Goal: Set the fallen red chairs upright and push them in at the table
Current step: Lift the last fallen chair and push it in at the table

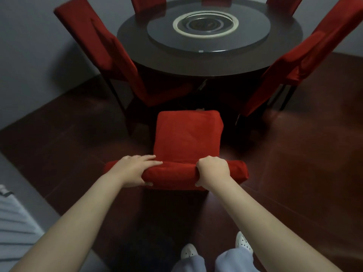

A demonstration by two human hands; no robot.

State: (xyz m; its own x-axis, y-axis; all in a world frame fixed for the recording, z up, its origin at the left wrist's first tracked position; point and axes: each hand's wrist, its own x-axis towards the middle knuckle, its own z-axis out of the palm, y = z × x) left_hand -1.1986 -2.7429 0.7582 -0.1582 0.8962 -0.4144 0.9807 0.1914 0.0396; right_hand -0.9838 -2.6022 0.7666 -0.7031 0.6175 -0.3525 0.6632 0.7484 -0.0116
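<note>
A red fabric-covered chair (187, 136) stands upright right in front of me, its seat pointing toward the round dark table (206, 63). My left hand (135, 169) grips the top of its backrest on the left side. My right hand (213, 170) grips the same top edge on the right. A gap of floor lies between the seat's front edge and the table. Two more red chairs stand at the table, one on the left (102, 50) and one on the right (306, 59).
A glass turntable (208, 38) sits on the tabletop, and further red chair backs (147, 3) show at the far side. Grey walls close in at left and behind. The floor (304, 154) is dark red-brown tile. My feet in white shoes (188, 251) stand just behind the chair.
</note>
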